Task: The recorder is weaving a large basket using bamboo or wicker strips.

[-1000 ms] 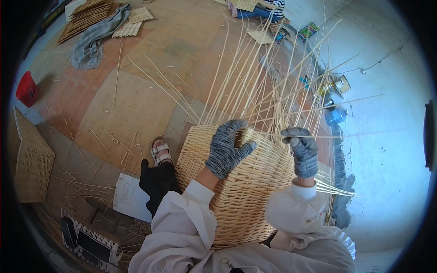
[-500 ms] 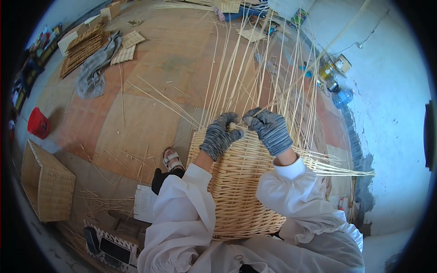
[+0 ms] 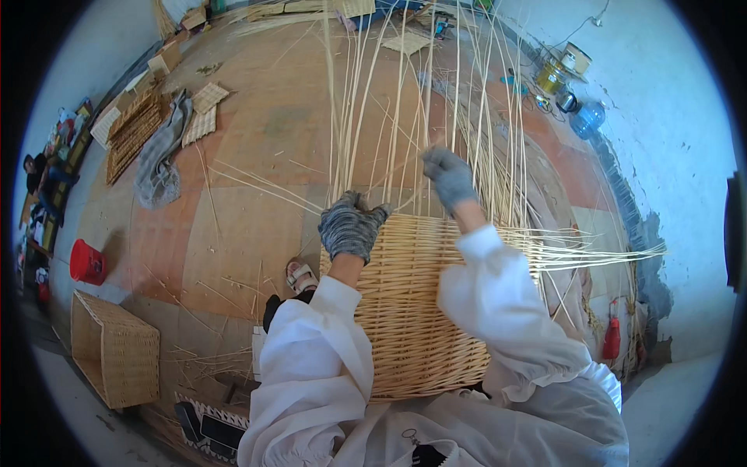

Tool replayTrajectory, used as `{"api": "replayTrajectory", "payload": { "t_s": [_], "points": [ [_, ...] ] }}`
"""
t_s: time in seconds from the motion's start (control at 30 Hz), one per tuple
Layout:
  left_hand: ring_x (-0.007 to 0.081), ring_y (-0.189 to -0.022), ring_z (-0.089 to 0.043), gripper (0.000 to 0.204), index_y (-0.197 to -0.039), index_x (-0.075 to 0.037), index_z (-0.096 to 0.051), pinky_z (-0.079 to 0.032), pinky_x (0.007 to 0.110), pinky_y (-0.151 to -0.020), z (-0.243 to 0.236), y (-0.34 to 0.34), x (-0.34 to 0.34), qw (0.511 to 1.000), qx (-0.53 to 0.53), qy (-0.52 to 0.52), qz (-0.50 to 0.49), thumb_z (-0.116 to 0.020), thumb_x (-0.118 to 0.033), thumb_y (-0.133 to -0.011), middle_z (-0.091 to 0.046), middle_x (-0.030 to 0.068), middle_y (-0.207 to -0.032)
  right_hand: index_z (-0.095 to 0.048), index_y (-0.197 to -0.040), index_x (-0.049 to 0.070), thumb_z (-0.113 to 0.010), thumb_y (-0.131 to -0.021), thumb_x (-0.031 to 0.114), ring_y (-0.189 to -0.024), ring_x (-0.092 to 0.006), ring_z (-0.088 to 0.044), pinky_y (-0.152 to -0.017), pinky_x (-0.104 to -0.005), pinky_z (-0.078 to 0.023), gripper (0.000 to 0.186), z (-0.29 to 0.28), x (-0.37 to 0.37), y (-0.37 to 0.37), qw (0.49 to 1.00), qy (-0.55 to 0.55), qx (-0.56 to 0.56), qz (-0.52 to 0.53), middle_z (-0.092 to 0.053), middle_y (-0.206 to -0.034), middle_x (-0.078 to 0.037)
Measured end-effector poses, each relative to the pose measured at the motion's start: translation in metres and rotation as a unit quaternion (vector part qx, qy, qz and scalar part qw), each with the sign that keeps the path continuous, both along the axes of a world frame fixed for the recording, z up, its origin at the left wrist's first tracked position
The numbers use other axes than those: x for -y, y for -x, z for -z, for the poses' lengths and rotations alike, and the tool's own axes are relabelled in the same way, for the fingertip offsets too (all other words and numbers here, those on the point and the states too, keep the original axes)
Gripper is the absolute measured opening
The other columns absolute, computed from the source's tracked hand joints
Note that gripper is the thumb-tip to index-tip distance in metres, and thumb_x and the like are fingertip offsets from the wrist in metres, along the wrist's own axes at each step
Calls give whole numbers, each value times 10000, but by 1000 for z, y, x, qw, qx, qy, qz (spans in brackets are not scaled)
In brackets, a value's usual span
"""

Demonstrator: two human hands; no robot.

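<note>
A partly woven wicker basket (image 3: 420, 311) lies over my lap, its weave ending in a far edge from which long pale stakes (image 3: 401, 117) stick out. My left hand (image 3: 352, 226), in a grey striped glove, is closed on that edge at its left corner, thumb pointing right. The fingertips are partly hidden behind the weave. Raised above the edge, farther right, is my gloved right hand (image 3: 451, 179), smeared by motion. Its fingers are pinched on a thin wicker strand (image 3: 405, 163) that slants down toward my left hand.
More stakes (image 3: 599, 253) fan out to the right. At left stand a finished-looking woven basket (image 3: 136, 350) and a red bucket (image 3: 87, 262). Woven panels (image 3: 136, 132) and a grey cloth (image 3: 159, 159) lie farther off. A water jug (image 3: 587, 118) stands by the right wall; a person sits far left.
My right hand has lifted away from the basket edge, drawing the strand up. My left hand has shifted left along the edge. The view has turned slightly.
</note>
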State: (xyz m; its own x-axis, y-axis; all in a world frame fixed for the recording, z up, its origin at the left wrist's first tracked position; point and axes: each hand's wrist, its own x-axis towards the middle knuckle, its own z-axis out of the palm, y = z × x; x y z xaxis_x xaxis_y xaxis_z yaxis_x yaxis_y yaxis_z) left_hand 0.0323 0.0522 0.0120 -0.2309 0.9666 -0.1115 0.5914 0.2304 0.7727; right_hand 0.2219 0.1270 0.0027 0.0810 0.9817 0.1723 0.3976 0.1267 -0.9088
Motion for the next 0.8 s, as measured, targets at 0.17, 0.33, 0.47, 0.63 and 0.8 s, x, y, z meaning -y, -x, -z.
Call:
{"api": "replayTrajectory", "payload": {
  "t_s": [0.17,0.33,0.47,0.63,0.8],
  "points": [
    [234,-703,-596,470,-857,-40,-597,-475,326,-698,5,-7,3,999,-12,-37,-33,-805,-366,-589,-623,99,-727,-536,-1188,79,-563,-787,-3,-756,-171,-557,-660,-315,-500,410,3,-37,7,996,-57,14,66,-573,-865,-80],
    [226,-803,-610,497,-977,-27,-587,-483,325,-716,34,31,12,994,20,-108,2,-808,-279,-610,-636,114,-849,-555,-1073,19,-573,-849,98,-615,-176,-577,-539,-303,-525,237,45,92,-49,928,34,-365,63,-577,-757,-80],
    [171,-966,-539,641,-1208,-17,-459,-477,288,-810,56,44,14,900,376,-183,124,-783,-157,-673,-562,71,-1087,-507,-1145,44,-588,-851,161,-637,-173,-613,-513,-273,-516,327,-12,111,-63,989,93,-94,67,-628,-788,-113],
    [158,-959,-545,632,-1208,1,-459,-469,255,-821,69,50,8,918,301,-215,144,-779,-131,-678,-564,83,-1095,-568,-1000,60,-542,-865,159,-617,-204,-607,-585,-301,-500,169,-48,40,83,907,-257,255,-212,-633,-779,-80],
    [172,-1030,-500,584,-1244,-23,-449,-400,264,-896,60,52,17,906,394,-103,120,-715,-65,-726,-539,77,-1150,-584,-865,48,-567,-823,164,-640,-302,-598,-603,-353,-491,125,-68,36,142,854,-107,435,-266,-622,-744,-129]
  ]
}}
